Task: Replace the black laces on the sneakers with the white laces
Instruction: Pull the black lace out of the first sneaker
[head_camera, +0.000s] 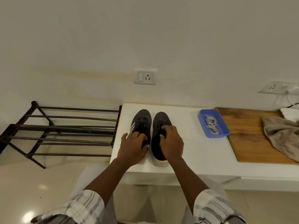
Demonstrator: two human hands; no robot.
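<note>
The left sneaker (143,115) and the right sneaker (161,118), black laces (142,123) in place, stand side by side on the white table (194,152). The left hand (133,147) grips the left one at its opening with curled fingers, probably to steady it; the right hand (172,143) lies with bent fingers on the other's lacing, and whether it pinches a lace I cannot tell. Near on the right, a blue tray (201,122) holds the white laces (212,125).

The left hand (132,148) is gripping the left sneaker (142,121), the right hand (171,143) the right sneaker (160,119); white laces (212,125) are lying in a blue tray (222,127).
</note>
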